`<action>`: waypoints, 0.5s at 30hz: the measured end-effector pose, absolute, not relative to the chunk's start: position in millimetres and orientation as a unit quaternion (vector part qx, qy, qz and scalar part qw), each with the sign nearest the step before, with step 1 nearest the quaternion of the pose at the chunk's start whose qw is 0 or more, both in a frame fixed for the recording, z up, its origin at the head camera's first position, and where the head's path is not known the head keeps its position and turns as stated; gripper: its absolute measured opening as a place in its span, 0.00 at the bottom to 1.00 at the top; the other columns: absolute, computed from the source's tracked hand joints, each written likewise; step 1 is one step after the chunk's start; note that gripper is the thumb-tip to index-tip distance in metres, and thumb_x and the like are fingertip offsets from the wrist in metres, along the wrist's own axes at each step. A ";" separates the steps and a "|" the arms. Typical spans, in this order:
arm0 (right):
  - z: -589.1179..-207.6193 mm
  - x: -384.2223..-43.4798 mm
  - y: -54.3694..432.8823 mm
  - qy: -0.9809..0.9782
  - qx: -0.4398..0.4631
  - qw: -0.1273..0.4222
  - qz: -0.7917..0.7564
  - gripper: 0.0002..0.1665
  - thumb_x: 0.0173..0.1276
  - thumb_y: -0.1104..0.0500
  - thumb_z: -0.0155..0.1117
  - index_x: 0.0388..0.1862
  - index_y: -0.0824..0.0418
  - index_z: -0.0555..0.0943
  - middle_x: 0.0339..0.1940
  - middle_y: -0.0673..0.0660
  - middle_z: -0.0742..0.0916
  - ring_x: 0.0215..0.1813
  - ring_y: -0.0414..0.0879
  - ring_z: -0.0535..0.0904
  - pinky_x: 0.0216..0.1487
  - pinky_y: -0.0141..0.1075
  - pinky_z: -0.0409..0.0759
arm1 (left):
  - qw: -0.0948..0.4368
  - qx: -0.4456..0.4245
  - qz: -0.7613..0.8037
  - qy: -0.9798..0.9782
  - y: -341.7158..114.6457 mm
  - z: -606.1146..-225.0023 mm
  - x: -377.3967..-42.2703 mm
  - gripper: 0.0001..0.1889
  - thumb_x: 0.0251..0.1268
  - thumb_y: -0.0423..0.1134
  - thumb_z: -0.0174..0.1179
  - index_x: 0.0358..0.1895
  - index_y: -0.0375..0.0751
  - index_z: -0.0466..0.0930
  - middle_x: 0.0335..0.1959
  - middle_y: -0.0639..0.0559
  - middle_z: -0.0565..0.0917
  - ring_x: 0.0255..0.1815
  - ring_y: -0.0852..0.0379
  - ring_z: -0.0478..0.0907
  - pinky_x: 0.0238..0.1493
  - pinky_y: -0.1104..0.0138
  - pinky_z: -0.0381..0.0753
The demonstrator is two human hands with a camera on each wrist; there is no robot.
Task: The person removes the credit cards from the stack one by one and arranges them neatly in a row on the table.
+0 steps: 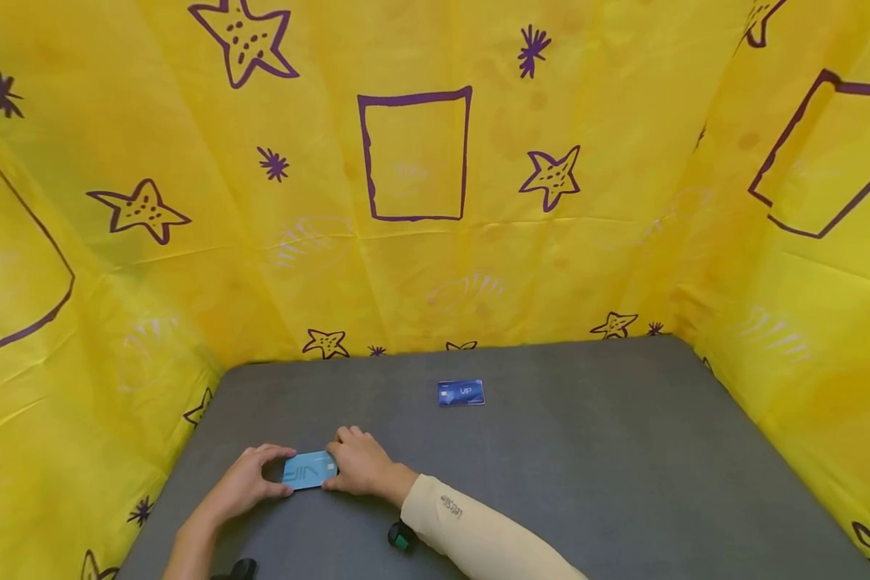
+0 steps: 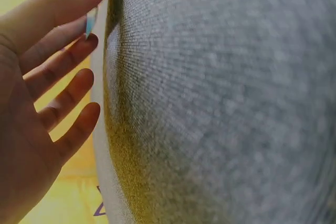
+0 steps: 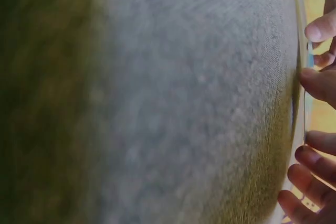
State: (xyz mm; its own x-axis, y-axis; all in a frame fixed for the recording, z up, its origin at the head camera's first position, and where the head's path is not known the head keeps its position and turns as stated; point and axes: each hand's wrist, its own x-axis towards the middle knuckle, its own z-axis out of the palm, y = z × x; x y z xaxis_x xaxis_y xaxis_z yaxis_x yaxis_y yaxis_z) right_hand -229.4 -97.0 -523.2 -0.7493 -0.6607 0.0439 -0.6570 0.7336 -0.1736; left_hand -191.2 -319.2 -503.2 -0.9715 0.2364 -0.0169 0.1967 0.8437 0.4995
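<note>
A light blue bank card (image 1: 308,471), with a small chip near its right end, is held between both hands low over the grey tabletop. My left hand (image 1: 250,483) grips its left end, thumb at the near corner and index finger at the far corner. At the other end my right hand (image 1: 362,463) grips the card between thumb and fingers. In the left wrist view the other fingers of the left hand (image 2: 39,72) are spread, and a sliver of the card shows. Farther back lies a dark blue bank card (image 1: 461,393), flat and untouched.
The grey table (image 1: 587,459) has rounded back corners. Yellow cloth (image 1: 420,282) with purple starfish and frame drawings stands around its back and sides. Dark straps or devices (image 1: 400,537) sit at the wrists, and a cream sleeve (image 1: 478,524) covers the right forearm.
</note>
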 end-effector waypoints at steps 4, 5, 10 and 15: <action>-523.5 -228.5 -98.8 0.934 -0.349 0.013 -0.076 0.30 0.60 0.33 0.65 0.56 0.47 0.81 0.48 0.44 0.78 0.46 0.37 0.70 0.45 0.29 0.70 | 0.053 0.109 0.252 0.960 -317.4 -503.5 -193.3 0.28 0.41 0.45 0.77 0.50 0.42 0.83 0.49 0.47 0.83 0.49 0.48 0.73 0.49 0.56 0.73; -523.2 -228.2 -99.4 0.934 -0.348 0.013 -0.075 0.30 0.60 0.33 0.65 0.56 0.47 0.81 0.48 0.44 0.78 0.46 0.37 0.70 0.45 0.29 0.69 | 0.055 0.106 0.251 0.961 -317.2 -503.8 -193.4 0.28 0.41 0.45 0.78 0.50 0.42 0.83 0.49 0.47 0.83 0.49 0.48 0.73 0.50 0.56 0.73; -522.9 -227.3 -101.4 0.938 -0.336 0.023 -0.083 0.31 0.60 0.33 0.65 0.57 0.47 0.81 0.49 0.44 0.78 0.46 0.37 0.70 0.44 0.29 0.68 | 0.068 0.094 0.256 0.960 -316.3 -503.7 -194.7 0.29 0.41 0.43 0.78 0.51 0.39 0.82 0.48 0.46 0.82 0.49 0.47 0.73 0.50 0.54 0.73; -524.6 -227.7 -101.2 0.940 -0.326 0.034 -0.096 0.32 0.59 0.33 0.66 0.59 0.47 0.80 0.49 0.43 0.78 0.46 0.37 0.69 0.44 0.28 0.67 | 0.086 0.082 0.265 0.957 -314.8 -503.3 -195.9 0.29 0.42 0.42 0.77 0.51 0.38 0.81 0.45 0.47 0.79 0.47 0.50 0.73 0.48 0.56 0.73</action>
State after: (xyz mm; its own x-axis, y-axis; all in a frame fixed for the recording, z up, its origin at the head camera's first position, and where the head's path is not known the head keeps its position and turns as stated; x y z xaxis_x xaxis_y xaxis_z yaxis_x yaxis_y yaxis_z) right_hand -227.7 -101.2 -524.6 -0.7856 -0.6188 -0.0018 -0.6057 0.7696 -0.2020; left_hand -195.9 -314.8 -503.3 -0.9717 0.2030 -0.1211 0.1119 0.8463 0.5209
